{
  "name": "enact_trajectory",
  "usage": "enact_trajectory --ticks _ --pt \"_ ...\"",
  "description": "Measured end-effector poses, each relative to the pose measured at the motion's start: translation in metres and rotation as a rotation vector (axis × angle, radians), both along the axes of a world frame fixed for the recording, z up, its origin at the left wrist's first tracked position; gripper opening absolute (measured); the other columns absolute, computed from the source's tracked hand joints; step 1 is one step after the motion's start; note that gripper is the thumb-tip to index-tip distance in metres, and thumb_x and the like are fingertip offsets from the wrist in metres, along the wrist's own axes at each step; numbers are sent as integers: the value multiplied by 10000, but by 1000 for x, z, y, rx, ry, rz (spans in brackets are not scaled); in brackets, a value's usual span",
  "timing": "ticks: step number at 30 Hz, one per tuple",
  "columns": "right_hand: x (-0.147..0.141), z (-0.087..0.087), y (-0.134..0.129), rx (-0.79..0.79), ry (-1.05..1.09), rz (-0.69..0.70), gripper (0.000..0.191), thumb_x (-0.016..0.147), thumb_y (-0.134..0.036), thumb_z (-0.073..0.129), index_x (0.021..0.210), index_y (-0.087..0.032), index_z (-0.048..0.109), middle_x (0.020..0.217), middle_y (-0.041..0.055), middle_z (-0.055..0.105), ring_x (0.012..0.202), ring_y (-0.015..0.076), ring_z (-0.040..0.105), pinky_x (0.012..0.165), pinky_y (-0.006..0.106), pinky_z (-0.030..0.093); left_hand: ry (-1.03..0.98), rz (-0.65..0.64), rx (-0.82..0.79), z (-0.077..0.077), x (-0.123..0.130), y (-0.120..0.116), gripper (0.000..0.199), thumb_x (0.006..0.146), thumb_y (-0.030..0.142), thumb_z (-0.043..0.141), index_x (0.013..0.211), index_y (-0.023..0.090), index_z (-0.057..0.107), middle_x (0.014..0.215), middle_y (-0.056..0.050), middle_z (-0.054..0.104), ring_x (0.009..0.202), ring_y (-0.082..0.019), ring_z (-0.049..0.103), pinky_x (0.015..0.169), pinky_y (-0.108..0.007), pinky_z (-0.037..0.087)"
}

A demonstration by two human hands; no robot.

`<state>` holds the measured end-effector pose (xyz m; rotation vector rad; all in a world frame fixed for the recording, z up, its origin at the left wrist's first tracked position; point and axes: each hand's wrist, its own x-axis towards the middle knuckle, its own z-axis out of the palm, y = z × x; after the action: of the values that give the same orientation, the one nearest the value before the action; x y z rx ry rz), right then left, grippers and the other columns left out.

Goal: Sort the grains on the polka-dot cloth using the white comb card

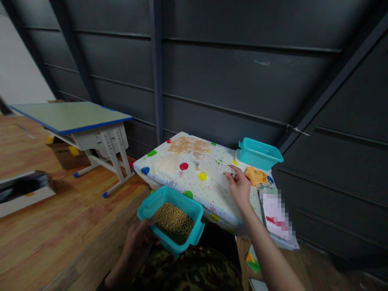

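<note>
My left hand (142, 234) grips the near left rim of a teal plastic basin (199, 214), which sits tilted at the table's front edge, over my lap. Round yellow beans (172, 220) lie in its bottom. In my right hand (239, 186) is a flat, whitish translucent plastic piece (214, 169), pinched at its right end and held low over the table. Beyond its left end, tan grains (188, 145) are spread on the patterned tablecloth (194, 182). A pale powdery or fine-grained heap (167, 163) lies left of the piece.
An upper teal basin (260, 154) stands at the table's back right, with an orange cloth (256, 176) before it. Papers (275, 214) lie at the right edge. A dark panelled wall (212, 81) rises behind. To the left stand a green-topped desk (72, 115) and boxes (68, 155).
</note>
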<state>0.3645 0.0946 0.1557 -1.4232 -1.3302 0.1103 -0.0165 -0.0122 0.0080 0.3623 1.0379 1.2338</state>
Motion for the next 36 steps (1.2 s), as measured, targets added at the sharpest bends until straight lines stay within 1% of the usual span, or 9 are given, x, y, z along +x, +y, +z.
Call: enact_trajectory --ticks 2,4,9,13,16,21,24,29,36 --pt "0 0 -1 4 -14 9 604 1051 -774 742 1210 -235 962 682 -10 653 648 251 528 680 390 455 77 71 40 1 4 0 422 649 483 1189 603 278 823 547 -57 751 501 -270 718 480 -392 649" --pt "-1 0 -2 5 -24 15 614 1044 -783 728 1204 -239 962 687 -7 653 647 247 516 675 390 453 107 95 44 2 7 0 413 632 496 1183 612 276 833 553 -64 767 491 -272 721 472 -391 645" --pt "2 -3 -4 -9 -18 20 624 1033 -747 722 1263 -220 965 683 -15 617 646 241 480 668 392 448 114 43 20 8 8 -1 465 623 488 1181 579 287 764 534 -48 741 500 -269 707 491 -398 660" --pt "5 -5 -4 -13 8 20 636 1037 -751 767 1300 -202 953 698 -25 609 651 241 485 685 393 456 132 61 27 9 8 -3 466 645 554 1169 628 276 795 563 -47 773 512 -267 715 514 -399 662" --pt "6 -5 -4 -24 12 19 605 1045 -720 784 1310 -204 957 693 -32 600 652 243 492 696 393 458 120 31 56 11 9 -4 520 676 583 1162 587 293 739 545 -47 747 525 -269 706 521 -409 663" --pt "1 -4 -3 -32 15 37 572 1033 -647 771 1330 -197 965 658 -50 555 642 238 461 693 386 439 122 33 38 13 8 -4 461 692 512 1151 596 285 761 561 -55 763 528 -278 716 521 -409 655" --pt "-2 -4 -3 -30 13 44 573 1031 -625 758 1339 -189 966 662 -46 564 644 236 456 695 385 443 99 41 46 12 8 -4 558 690 496 1166 516 290 678 495 -35 678 498 -263 687 509 -401 648" --pt "-1 -4 -6 -45 2 15 587 1039 -640 768 1357 -187 963 672 -43 571 651 234 458 695 377 434 101 31 82 6 9 -3 496 659 564 1188 605 275 788 551 -34 748 502 -253 713 487 -365 627" --pt "-1 -5 -12 -35 38 24 628 998 -662 771 1332 -167 963 654 -54 539 628 231 453 696 381 403 113 55 65 2 8 1 476 619 564 1175 603 265 805 536 -59 753 475 -271 714 471 -375 614"
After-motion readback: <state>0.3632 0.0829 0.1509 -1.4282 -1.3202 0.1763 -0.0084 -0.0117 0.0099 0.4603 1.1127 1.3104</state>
